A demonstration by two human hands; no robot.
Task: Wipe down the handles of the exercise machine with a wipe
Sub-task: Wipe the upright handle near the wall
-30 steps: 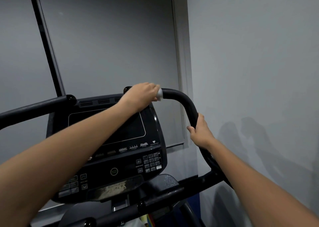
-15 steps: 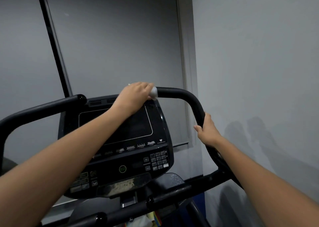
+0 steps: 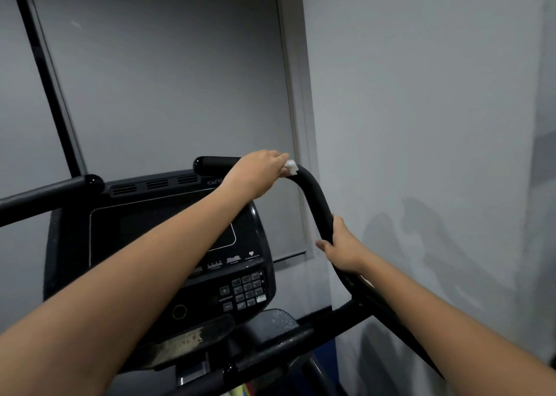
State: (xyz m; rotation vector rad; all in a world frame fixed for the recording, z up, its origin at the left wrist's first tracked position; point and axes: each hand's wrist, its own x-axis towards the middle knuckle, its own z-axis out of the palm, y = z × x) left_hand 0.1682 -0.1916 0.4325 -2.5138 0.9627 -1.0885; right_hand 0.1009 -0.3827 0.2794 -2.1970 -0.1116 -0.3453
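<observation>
Left hand (image 3: 258,174) closes over the top run of the right handle (image 3: 316,203), fingers wrapped down around the bar and a white wipe (image 3: 291,167) bunched beneath them; only a small tuft shows, just past the knuckles on the side toward the bend. Right hand (image 3: 343,246) grips the same handle lower down, below the bend and well apart from the left hand, thumb (image 3: 321,243) lying off the near side of the bar. It holds no cloth and appears to serve as a brace.

Judged step: drawing the wipe along the handle from its capped end (image 3: 200,164), which lies behind the left wrist, toward the curve ahead of the fingers. To do this well, the wipe should encircle the bar rather than ride only on top, so the underside is cleaned too; a slight twist of the wrist while sliding would cover the full circumference. Pressure should be firm and even through the bend, where contact is easily lost. The right hand would need to shift before the wipe reaches its position.

Pose: the left forearm reaches forward and upward across the console (image 3: 162,245), wrist nearly straight, palm down. The right forearm extends forward at a lower angle, palm turned inward against the bar. The left handle (image 3: 45,192), beyond the left elbow, looks untouched at present.
</observation>
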